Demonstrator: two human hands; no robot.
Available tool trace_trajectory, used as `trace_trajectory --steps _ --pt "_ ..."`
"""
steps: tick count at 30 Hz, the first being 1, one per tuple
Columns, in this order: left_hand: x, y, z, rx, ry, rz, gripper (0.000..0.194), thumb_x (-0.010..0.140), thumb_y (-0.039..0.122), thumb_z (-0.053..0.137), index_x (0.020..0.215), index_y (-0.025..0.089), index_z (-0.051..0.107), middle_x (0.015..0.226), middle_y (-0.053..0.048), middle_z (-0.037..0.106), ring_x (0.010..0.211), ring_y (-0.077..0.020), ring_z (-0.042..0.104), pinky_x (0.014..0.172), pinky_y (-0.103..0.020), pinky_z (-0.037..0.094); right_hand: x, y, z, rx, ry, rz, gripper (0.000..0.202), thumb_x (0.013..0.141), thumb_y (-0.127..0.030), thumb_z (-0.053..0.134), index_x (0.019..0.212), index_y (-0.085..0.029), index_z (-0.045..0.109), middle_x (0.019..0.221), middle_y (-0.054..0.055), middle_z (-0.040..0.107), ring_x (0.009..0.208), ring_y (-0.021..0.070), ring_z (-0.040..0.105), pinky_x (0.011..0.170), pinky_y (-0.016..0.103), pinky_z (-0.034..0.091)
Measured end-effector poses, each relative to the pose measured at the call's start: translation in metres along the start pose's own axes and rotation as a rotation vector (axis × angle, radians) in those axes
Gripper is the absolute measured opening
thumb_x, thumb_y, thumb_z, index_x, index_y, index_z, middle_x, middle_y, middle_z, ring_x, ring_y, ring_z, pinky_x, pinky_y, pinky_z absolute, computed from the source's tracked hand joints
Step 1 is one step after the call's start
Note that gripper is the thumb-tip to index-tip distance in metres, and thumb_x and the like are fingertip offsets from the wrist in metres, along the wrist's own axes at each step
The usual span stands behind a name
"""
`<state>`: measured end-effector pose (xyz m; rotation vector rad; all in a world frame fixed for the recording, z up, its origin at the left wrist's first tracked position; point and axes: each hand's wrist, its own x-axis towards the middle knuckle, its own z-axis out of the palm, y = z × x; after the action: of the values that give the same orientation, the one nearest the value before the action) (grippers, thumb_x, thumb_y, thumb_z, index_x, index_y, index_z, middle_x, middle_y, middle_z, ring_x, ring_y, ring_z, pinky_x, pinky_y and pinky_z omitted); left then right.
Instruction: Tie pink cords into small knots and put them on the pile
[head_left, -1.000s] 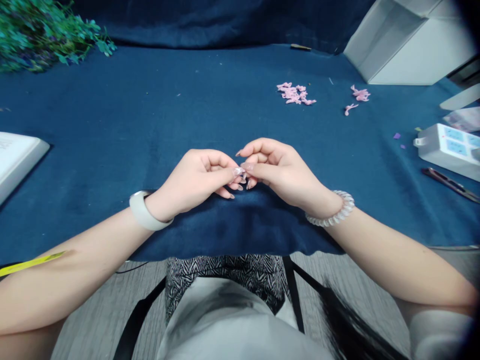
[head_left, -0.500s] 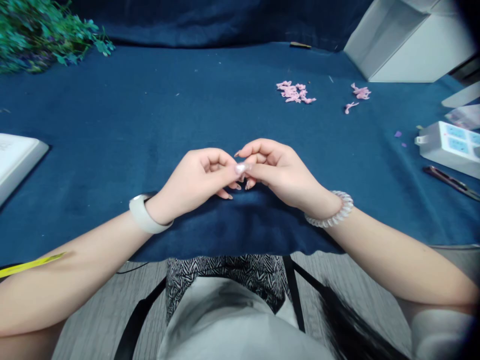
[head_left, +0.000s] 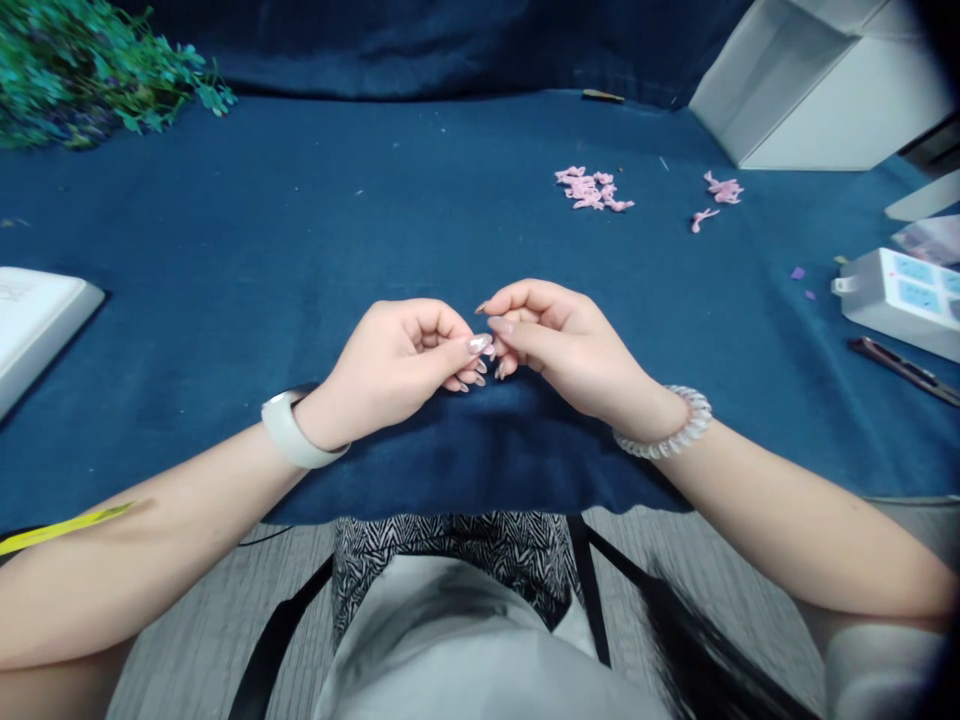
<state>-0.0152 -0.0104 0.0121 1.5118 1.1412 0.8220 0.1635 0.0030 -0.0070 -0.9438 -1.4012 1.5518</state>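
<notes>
Over the near part of the table, my left hand (head_left: 412, 350) is closed in a pinch, thumb on curled fingers. A tiny pink piece (head_left: 490, 351) shows at its thumb tip; most of it is hidden, so its kind cannot be made out. Close by on the right, my right hand (head_left: 559, 345) has its fingers curled and its thumb bent in, fingertips beside the pink piece. Whether these fingertips grip anything is hidden. Farther back lie a cluster of small pink knotted pieces (head_left: 589, 190) and a few more pink pieces (head_left: 724, 188) to their right.
Blue cloth (head_left: 262, 220) covers the table. Green artificial foliage (head_left: 112, 80) stands back left, a white box-like object (head_left: 45, 325) at the left edge. To the right are a white box (head_left: 832, 100), a white power strip (head_left: 911, 300) and a dark slim cutter (head_left: 904, 368).
My right thumb has drawn back from my left thumb and lifted a little. The pink piece between the fingertips shows more now. Both wrists stay nearly in place.
</notes>
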Motion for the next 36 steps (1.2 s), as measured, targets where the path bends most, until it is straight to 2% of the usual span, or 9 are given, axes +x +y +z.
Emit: trace_trajectory --steps 5,10,13,18,24,30,36 --pt "0.002 -0.001 0.0 -0.06 -0.044 -0.08 0.016 0.077 0.026 0.069 0.07 0.012 0.063 0.064 -0.004 0.07 0.058 -0.0115 0.066 0.057 -0.019 0.053 0.0 -0.002 -0.002 -0.072 0.018 -0.024 0.009 0.084 -0.025 0.061 0.086 -0.016 0.06 0.067 -0.003 0.059 0.054 0.006 0.056 0.054 0.019 0.048" --pt "0.007 -0.005 -0.002 -0.242 -0.005 -0.168 0.022 0.074 0.033 0.074 0.076 0.013 0.065 0.066 -0.002 0.068 0.057 -0.0095 0.063 0.054 -0.018 0.054 0.001 -0.004 -0.001 -0.136 0.035 -0.035 0.009 0.086 -0.024 0.058 0.082 -0.016 0.06 0.065 -0.002 0.059 0.057 0.0067 0.056 0.055 0.018 0.049" --pt "0.009 -0.006 -0.003 -0.336 -0.019 -0.25 0.027 0.072 0.037 0.075 0.081 0.013 0.067 0.072 -0.003 0.068 0.058 -0.0097 0.063 0.05 -0.018 0.054 0.001 -0.005 -0.001 -0.184 0.05 -0.032 0.012 0.086 -0.026 0.057 0.079 -0.016 0.059 0.063 -0.003 0.059 0.056 0.0064 0.055 0.055 0.018 0.048" --pt "0.011 -0.005 -0.004 -0.495 -0.067 -0.359 0.027 0.082 0.039 0.065 0.081 0.013 0.066 0.071 -0.003 0.065 0.06 -0.0106 0.063 0.05 -0.02 0.055 0.001 -0.006 -0.003 -0.257 0.086 -0.044 0.012 0.086 -0.026 0.057 0.081 -0.016 0.059 0.063 -0.003 0.059 0.056 0.0062 0.055 0.056 0.018 0.048" --pt "0.012 -0.007 -0.006 -0.601 -0.152 -0.382 0.024 0.086 0.034 0.059 0.08 0.012 0.066 0.07 -0.004 0.063 0.061 -0.0118 0.063 0.054 -0.022 0.057 0.001 -0.006 -0.002 -0.292 0.074 -0.086 0.011 0.085 -0.025 0.059 0.084 -0.015 0.059 0.065 -0.002 0.059 0.057 0.0063 0.055 0.057 0.019 0.048" --pt "0.012 -0.006 -0.009 -0.687 -0.188 -0.434 0.029 0.089 0.034 0.053 0.078 0.011 0.067 0.066 -0.004 0.063 0.059 -0.0114 0.063 0.053 -0.022 0.057 0.001 -0.005 -0.002 -0.261 0.04 -0.075 0.011 0.086 -0.026 0.059 0.086 -0.015 0.058 0.07 -0.002 0.059 0.059 0.0061 0.055 0.058 0.02 0.049" --pt "0.013 -0.006 -0.008 -0.742 -0.194 -0.424 0.025 0.087 0.032 0.059 0.078 0.01 0.067 0.071 -0.002 0.061 0.061 -0.0098 0.062 0.052 -0.021 0.057 0.0 -0.001 -0.003 -0.219 0.029 -0.107 0.016 0.082 -0.026 0.064 0.09 -0.017 0.053 0.077 -0.002 0.057 0.062 0.0067 0.056 0.058 0.02 0.048"
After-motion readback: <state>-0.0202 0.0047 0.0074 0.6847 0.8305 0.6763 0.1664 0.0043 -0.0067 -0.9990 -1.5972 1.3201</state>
